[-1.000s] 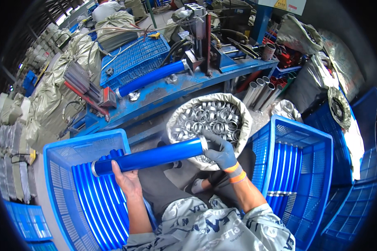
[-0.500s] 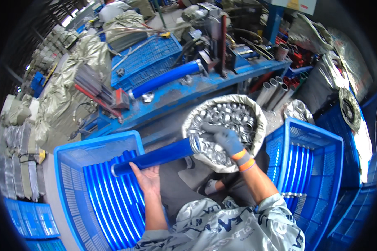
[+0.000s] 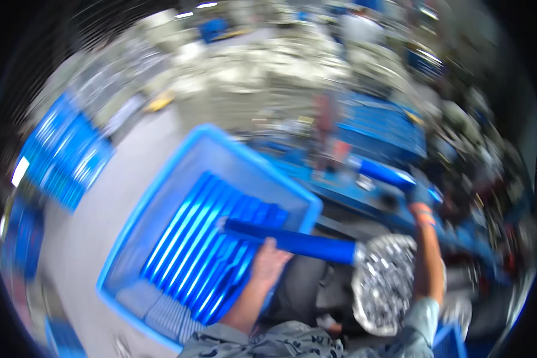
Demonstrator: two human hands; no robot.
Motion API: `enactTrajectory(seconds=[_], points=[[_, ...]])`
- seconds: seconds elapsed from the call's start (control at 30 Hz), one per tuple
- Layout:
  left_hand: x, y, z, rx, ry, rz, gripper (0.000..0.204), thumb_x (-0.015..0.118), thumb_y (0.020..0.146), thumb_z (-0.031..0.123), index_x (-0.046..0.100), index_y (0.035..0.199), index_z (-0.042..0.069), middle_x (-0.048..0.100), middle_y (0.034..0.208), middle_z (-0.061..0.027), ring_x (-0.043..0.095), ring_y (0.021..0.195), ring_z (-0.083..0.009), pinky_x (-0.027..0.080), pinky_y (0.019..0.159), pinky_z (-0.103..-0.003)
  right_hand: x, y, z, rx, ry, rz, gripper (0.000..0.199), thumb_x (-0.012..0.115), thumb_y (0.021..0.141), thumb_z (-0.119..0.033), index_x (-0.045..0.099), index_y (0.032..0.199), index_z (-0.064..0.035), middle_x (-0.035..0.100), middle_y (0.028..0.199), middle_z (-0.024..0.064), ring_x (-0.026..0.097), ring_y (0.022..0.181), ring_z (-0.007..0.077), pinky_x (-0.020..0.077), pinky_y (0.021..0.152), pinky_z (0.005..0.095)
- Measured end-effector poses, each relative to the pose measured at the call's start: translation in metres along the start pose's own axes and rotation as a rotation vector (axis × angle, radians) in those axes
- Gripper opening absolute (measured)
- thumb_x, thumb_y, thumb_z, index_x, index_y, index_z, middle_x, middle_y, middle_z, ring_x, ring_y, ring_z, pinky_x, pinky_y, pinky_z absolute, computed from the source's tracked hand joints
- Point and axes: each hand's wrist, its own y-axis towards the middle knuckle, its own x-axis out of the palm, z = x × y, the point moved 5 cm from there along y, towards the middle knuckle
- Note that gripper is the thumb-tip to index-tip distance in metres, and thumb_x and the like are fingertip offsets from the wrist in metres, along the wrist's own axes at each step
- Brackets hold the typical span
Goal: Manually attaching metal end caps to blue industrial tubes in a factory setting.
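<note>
My bare left hand (image 3: pixel 271 262) holds a long blue tube (image 3: pixel 304 243) from below. This tube slants over the near-left crate, its right end with a silvery rim beside the sack of metal rings (image 3: pixel 385 286). Stretched far forward, my gloved right hand (image 3: pixel 420 190) lies across the right part of another blue tube (image 3: pixel 383 173) on the blue bench (image 3: pixel 373 201). Blur hides how its fingers sit on that tube. Several shiny blue tubes (image 3: pixel 191 238) lie side by side in the blue crate (image 3: pixel 152 206).
More blue crates (image 3: pixel 62 152) stand at the left, across a strip of grey floor (image 3: pixel 116 185). A blue basket (image 3: pixel 382 125) rests behind the bench. Pale sacks (image 3: pixel 250 65) fill the back, and a person (image 3: pixel 361 30) is at the far right.
My view has swung left, so the crate sits nearer the middle. My right hand has left the sack of rings and the held tube's end for the tube on the bench. My left hand keeps its tube.
</note>
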Motion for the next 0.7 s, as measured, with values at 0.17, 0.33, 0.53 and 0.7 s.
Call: enactTrajectory(seconds=[0.17, 0.33, 0.53, 0.7], points=[[0.01, -0.002, 0.011, 0.002, -0.051, 0.054, 0.038, 0.069, 0.12, 0.035, 0.063, 0.149, 0.011, 0.072, 0.149, -0.0121, 0.069, 0.144, -0.0338, 0.056, 0.123, -0.058, -0.006, 0.043, 0.077, -0.063, -0.299, 0.574, 0.059, 0.058, 0.106, -0.003, 0.065, 0.164, -0.0119, 0.073, 0.155, 0.0232, 0.068, 0.145, 0.043, 0.0506, 0.128, 0.0499], [-0.043, 0.016, 0.053, 0.017, -0.016, 0.094, 0.066, 0.051, 0.125, 0.05, 0.059, 0.15, -0.01, 0.07, 0.151, -0.0296, 0.067, 0.145, -0.042, 0.05, 0.128, -0.056, -0.028, -0.027, -0.031, -0.38, 0.162, 0.702, 0.062, 0.074, 0.093, -0.01, 0.073, 0.155, -0.0137, 0.081, 0.136, 0.023, 0.076, 0.13, 0.0407, 0.0556, 0.119, 0.0509], [0.031, 0.062, 0.024, 0.034, -0.139, -0.035, 0.065, 0.068, 0.118, 0.049, 0.058, 0.157, -0.001, 0.064, 0.161, -0.0221, 0.06, 0.155, -0.0371, 0.048, 0.133, -0.055, -0.054, -0.212, 0.025, -0.161, 0.824, 0.775, 0.076, 0.09, 0.083, -0.012, 0.065, 0.154, -0.0029, 0.077, 0.12, 0.0098, 0.074, 0.104, 0.0197, 0.0612, 0.097, 0.0374], [0.097, 0.096, -0.073, -0.194, 0.082, -0.199, 0.074, 0.074, 0.115, 0.049, 0.051, 0.163, -0.002, 0.059, 0.162, -0.0225, 0.056, 0.154, -0.039, 0.045, 0.132, -0.059, -0.011, -0.406, 0.103, 0.22, 1.058, 0.903, 0.066, 0.083, 0.083, -0.003, 0.066, 0.147, 0.0001, 0.076, 0.115, 0.0084, 0.074, 0.102, 0.0182, 0.0608, 0.095, 0.0366]])
